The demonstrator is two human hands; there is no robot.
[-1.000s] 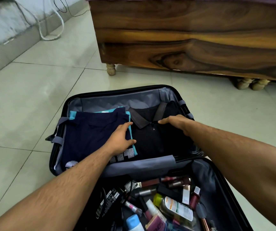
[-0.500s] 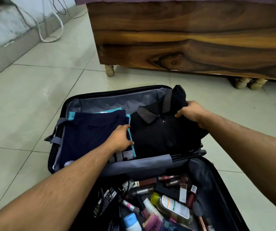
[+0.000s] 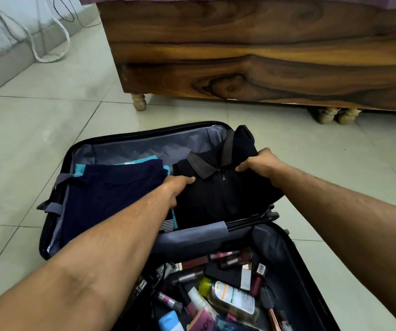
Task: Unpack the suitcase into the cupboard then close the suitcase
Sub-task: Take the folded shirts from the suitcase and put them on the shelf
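We are crouching over the open suitcase [image 3: 56, 235], a hard black shell with soft grey lining, lying flat on glossy pale tiles. We are gripping the black polo shirt [image 3: 216, 197], matte knit with a grey ribbed collar, at both shoulders in the far half. Our left hand [image 3: 180, 185] is curling its fingers into the fabric at the shirt's left edge; our right hand [image 3: 261, 162] is bunching the right shoulder, fingers closed round the cloth, lifting that side over the rim. Beside it a folded navy shirt [image 3: 111, 194] is lying flat, teal fabric showing beneath. In the near half, cosmetics are lying jumbled: a clear oil bottle [image 3: 230, 298], slim lipstick tubes. Beyond, grained wooden furniture [image 3: 252, 56] is standing on turned feet.
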